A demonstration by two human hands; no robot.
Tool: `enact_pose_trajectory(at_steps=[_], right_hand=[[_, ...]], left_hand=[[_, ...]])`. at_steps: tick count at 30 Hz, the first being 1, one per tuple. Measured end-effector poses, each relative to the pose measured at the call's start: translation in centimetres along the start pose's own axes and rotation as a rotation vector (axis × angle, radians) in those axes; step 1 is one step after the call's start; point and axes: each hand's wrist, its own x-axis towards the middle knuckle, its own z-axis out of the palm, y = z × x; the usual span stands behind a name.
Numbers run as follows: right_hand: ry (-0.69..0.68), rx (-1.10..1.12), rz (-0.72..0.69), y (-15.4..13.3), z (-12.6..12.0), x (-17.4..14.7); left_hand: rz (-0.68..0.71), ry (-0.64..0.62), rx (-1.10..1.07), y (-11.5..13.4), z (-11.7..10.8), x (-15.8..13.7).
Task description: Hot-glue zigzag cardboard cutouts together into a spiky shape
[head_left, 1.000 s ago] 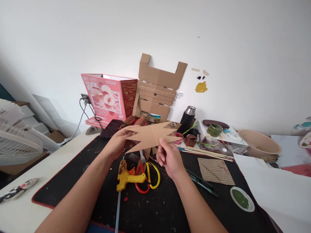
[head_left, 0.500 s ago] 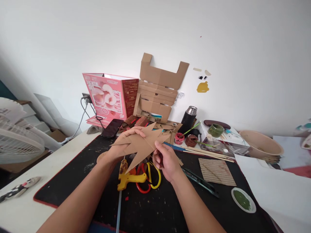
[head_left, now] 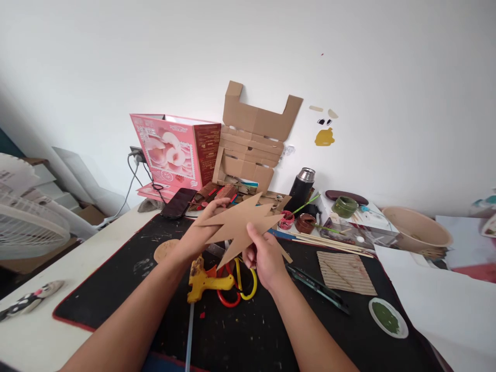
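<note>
My right hand (head_left: 265,258) pinches a jagged, spiky cardboard cutout (head_left: 240,222), thumb on top and fingers curled underneath. The cutout is raised over the black mat. My left hand (head_left: 205,222) is behind the cutout's left side, its visible fingers stretched out; its thumb is hidden, and whether it touches the card I cannot tell. Below lie a yellow glue gun (head_left: 199,281) with a glue stick (head_left: 189,336) and scissors with red and yellow handles (head_left: 248,294). A round tan disc (head_left: 165,250) rests beside my left forearm.
A dark utility knife (head_left: 321,292), corrugated cardboard (head_left: 344,274) and a dish of green paint (head_left: 387,318) lie at right. Paint jars (head_left: 306,223), a black flask (head_left: 301,190), cut-open cardboard (head_left: 251,139) and a pink box (head_left: 170,152) stand at the back. A fan (head_left: 31,217) is left.
The cutout has shifted a little right and away from my left palm. My left hand has opened from its edge, while my right hand keeps its pinch.
</note>
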Motion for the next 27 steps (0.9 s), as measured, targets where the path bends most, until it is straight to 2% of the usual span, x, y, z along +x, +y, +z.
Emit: enact_pose_trajectory(at_steps=[3, 8, 12, 19, 27], right_hand=[[0.174, 0.042, -0.093, -0.6, -0.5, 0.5], [0.334, 0.046, -0.213, -1.5, -1.4, 0.8], [0.355, 0.006, -0.236, -1.6, -1.5, 0.8], [0.336, -0.040, -0.252, -1.2, -1.6, 0.9], [0.338, -0.075, -0.274, -1.0, -1.8, 0.9]], left_hand=[[-0.148, -0.089, 0.042, 0.0, -0.1, 0.4], [-0.211, -0.172, -0.011, 0.2, -0.6, 0.4], [-0.247, -0.266, 0.028, 0.6, -0.3, 0.0], [-0.226, -0.405, 0.166, 1.0, 0.1, -0.3], [-0.245, -0.456, 0.181, 1.2, 0.0, -0.4]])
